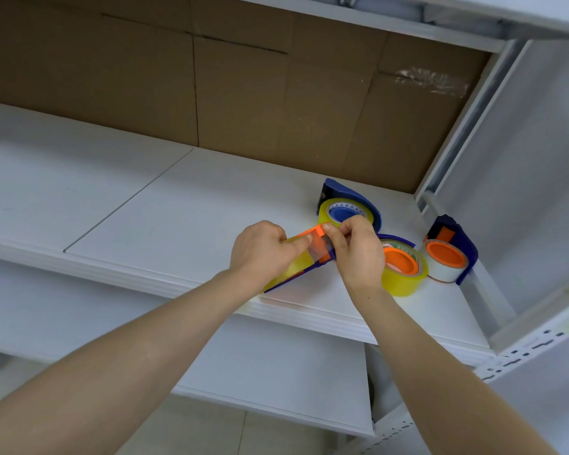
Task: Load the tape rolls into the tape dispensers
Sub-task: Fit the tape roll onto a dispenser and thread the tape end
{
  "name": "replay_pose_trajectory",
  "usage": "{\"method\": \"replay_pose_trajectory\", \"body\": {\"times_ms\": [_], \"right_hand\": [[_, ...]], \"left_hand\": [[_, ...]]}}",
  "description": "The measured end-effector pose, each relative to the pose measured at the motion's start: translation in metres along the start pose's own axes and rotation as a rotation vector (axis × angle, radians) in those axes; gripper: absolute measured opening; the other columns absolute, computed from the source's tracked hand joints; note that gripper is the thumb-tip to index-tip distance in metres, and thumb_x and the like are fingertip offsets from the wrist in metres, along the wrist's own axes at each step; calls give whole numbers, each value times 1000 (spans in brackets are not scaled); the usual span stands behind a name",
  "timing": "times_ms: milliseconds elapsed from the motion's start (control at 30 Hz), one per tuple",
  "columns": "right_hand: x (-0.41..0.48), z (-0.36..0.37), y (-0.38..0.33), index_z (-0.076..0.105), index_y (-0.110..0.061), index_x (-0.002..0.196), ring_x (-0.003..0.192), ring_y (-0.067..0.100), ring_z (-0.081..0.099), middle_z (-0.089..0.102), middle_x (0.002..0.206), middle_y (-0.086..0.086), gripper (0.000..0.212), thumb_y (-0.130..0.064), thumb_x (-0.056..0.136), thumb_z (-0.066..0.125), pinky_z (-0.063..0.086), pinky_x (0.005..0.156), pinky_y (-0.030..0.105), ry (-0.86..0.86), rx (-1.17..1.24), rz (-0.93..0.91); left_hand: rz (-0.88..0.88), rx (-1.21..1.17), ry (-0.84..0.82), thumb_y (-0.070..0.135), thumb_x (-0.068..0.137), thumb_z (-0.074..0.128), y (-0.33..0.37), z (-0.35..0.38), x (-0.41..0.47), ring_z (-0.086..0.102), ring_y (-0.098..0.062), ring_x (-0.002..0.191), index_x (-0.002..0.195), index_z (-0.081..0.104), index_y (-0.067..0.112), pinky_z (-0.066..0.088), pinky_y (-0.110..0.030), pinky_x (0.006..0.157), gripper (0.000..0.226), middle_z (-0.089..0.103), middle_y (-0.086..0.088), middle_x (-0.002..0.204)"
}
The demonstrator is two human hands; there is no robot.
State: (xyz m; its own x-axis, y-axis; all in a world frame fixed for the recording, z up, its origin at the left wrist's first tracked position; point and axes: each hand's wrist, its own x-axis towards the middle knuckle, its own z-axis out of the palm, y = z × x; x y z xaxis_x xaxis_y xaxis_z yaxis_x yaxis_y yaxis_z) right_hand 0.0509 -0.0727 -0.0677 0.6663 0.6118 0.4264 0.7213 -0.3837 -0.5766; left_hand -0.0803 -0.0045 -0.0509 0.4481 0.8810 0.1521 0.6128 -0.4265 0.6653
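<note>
Grips blue plastic tape dispenser [312, 267] with yellow tape roll [293, 267] in left hand [260, 251] at front of white metal shelf [178, 205]; pinches its clear tape end [319, 246] with right hand [358, 254]. Brown cardboard backing [243, 93] behind.

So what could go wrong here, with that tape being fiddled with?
The tape end pinched by the right hand could stick to the fingers or fold on itself instead of feeding past the orange flap. The dispenser in the left hand is held near the shelf edge; a slip might drop it. The right hand is close to the front yellow roll and may nudge it.
</note>
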Motion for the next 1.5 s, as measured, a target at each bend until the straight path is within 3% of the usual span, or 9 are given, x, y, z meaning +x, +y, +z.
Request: {"method": "replay_pose_trajectory", "body": {"times_ms": [167, 333, 467, 567, 733, 933, 1100, 1333, 1500], "right_hand": [[2, 3, -3, 55, -11, 89, 102, 16, 52, 52, 116, 7, 26, -37, 91, 54, 43, 77, 23, 1, 76, -6], [8, -8, -19, 52, -14, 82, 73, 20, 60, 61, 78, 1, 23, -35, 90, 58, 52, 62, 33, -71, 278, -34], [13, -15, -44, 56, -11, 87, 75, 21, 62, 67, 82, 2, 28, -38, 88, 60, 52, 65, 38, -74, 254, -118], [16, -15, -55, 55, -14, 83, 75, 20, 61, 67, 81, 1, 28, -41, 87, 61, 50, 67, 37, -70, 215, -149], [15, -16, -65, 56, -14, 85, 74, 19, 61, 67, 82, 2, 30, -44, 87, 59, 51, 66, 37, -67, 150, -175], [16, -13, -71, 52, -14, 90, 72, 18, 57, 63, 81, 1, 32, -46, 92, 50, 46, 63, 32, -68, 17, -207], [20, -13, -76, 43, -18, 87, 68, 16, 52, 57, 76, -1, 30, -47, 94, 44, 32, 50, 26, -71, -79, -201], [23, -10, -82, 50, -15, 92, 73, 16, 53, 62, 82, 1, 34, -48, 93, 44, 38, 60, 27, -54, -113, -218], [25, -12, -78, 55, -12, 85, 73, 19, 57, 65, 78, 3, 33, -46, 89, 55, 43, 60, 30, -75, 37, -188]], "left_hand": [[13, 13, -20, 56, 85, 50, -4, -4, 2, 46, -21, 57, 61, 58, 8, 32, -28, 51, 55, 47, -9, 57], [-14, -11, -166, 58, 84, 52, -13, -21, 13, 48, -24, 62, 62, 56, 9, 35, -32, 58, 54, 50, -11, 63], [-11, 44, -202, 57, 83, 54, -10, -32, 18, 59, -23, 76, 83, 67, 11, 44, -30, 64, 48, 64, -6, 82], [-4, -255, -217, 51, 85, 58, -12, -30, 15, 64, -22, 96, 108, 68, 18, 52, -37, 87, 42, 69, -4, 105], [-15, -592, -218, 30, 89, 61, -17, -24, 6, 67, -19, 95, 117, 65, 18, 53, -33, 89, 30, 70, -6, 106], [17, -559, -122, 33, 89, 60, -19, -16, 6, 67, -20, 90, 106, 67, 19, 54, -38, 87, 23, 71, -2, 96], [-12, -496, -73, 38, 89, 58, -17, -12, 10, 67, -23, 90, 100, 68, 19, 53, -44, 87, 25, 72, -4, 95], [-36, -449, -29, 44, 88, 58, -15, -11, 14, 66, -25, 85, 86, 67, 22, 53, -46, 84, 24, 72, -5, 89], [-75, -485, -37, 43, 83, 64, -17, -13, 12, 67, -21, 82, 79, 66, 23, 55, -40, 82, 21, 71, -2, 82]]}}
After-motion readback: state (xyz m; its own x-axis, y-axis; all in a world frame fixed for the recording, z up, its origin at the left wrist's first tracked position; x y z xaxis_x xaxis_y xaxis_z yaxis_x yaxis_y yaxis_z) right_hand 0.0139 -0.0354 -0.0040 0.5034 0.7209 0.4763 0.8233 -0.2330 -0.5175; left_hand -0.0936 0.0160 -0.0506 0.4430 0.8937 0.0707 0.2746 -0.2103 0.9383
